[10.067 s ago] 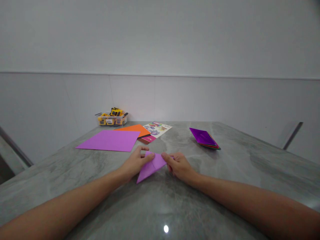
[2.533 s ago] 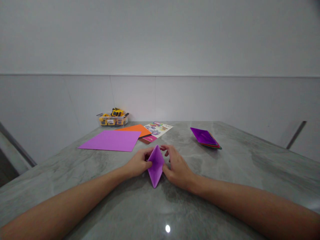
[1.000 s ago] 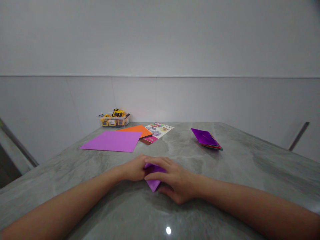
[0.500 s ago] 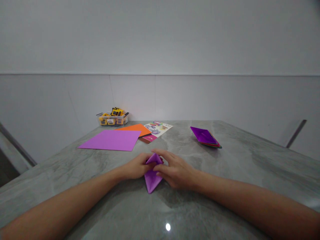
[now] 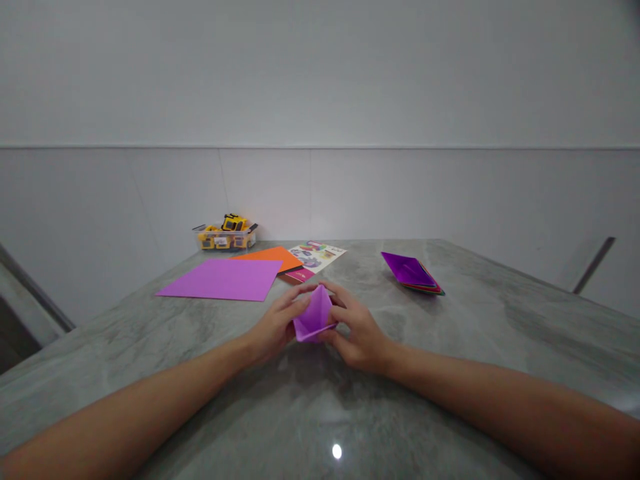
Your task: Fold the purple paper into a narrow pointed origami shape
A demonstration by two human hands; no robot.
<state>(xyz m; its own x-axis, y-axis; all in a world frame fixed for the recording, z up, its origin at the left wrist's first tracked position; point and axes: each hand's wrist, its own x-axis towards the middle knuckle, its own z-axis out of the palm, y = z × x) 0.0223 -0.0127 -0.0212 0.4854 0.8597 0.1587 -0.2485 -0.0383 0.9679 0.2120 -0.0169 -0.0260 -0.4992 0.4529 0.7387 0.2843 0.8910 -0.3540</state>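
Fingers of both hands pinched the folded purple paper from either side, left hand and right hand closed on its edges, holding it just above the table. Paper looked light, thin, easily creased; best held at folded edges. Beyond, a purple sheet and finished folded shapes lay well apart.
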